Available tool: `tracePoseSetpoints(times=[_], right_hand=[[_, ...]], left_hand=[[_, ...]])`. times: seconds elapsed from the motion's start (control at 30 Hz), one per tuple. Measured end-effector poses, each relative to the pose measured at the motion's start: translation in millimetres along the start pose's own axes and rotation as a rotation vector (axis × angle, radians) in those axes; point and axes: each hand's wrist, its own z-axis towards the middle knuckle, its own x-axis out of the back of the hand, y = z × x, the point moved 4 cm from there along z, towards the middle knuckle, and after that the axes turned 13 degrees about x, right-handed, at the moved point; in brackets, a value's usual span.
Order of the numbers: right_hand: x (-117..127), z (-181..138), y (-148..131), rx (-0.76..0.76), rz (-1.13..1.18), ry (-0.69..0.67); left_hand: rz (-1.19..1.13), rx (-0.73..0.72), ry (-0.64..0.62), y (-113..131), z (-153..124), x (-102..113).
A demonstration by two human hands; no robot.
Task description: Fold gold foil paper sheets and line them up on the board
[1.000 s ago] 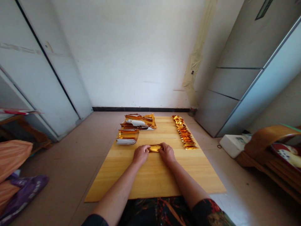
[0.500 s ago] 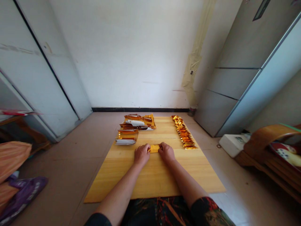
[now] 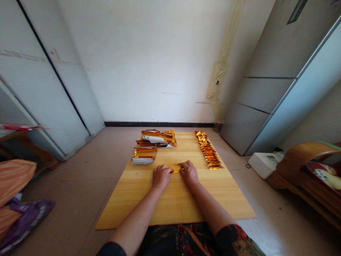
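A small gold foil packet (image 3: 175, 169) lies on the wooden board (image 3: 176, 199) between my two hands. My left hand (image 3: 161, 175) is closed on its left end, thumb on top. My right hand (image 3: 189, 172) grips the right end, with the fingers curled over it. Beyond my left hand rest stacks of flat gold and white foil wrappers (image 3: 144, 155). Past my right hand, several shiny gold packets (image 3: 209, 153) overlap in a row along the board's right side.
A white wall (image 3: 149, 71) stands behind the board. To the right are a grey fridge (image 3: 266, 89), a white box (image 3: 262, 164) and a wooden chair (image 3: 301, 170). Orange and purple bags (image 3: 29, 213) lie at left, below a pale cabinet (image 3: 53, 71).
My left thumb has shifted to lie over the packet's left end. The packet now sits slightly tilted, its right end higher in view. The row and the stacks have not moved.
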Motion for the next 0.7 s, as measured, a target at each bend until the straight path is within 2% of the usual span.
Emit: tracePoseSetpoints(times=[0.1, 0.3, 0.43, 0.7], right_hand=[[3.6, -1.5, -8.5, 0.061, -0.089, -0.018], [-2.7, 0.6, -21.5, 0.227, -0.178, -0.195], [-10.4, 7.9, -12.9, 0.121, -0.158, -0.258], [-5.1, 16.2, -18.3, -0.038, -0.131, -0.289]], left_hand=[[0.019, -0.03, 0.026, 4.2, -4.7, 4.7], [0.077, -0.161, 0.056, 16.7, -10.1, 10.1], [0.11, -0.213, 0.014, 19.4, -5.8, 1.3], [0.082, -0.164, 0.003, 15.0, -7.7, -3.4]])
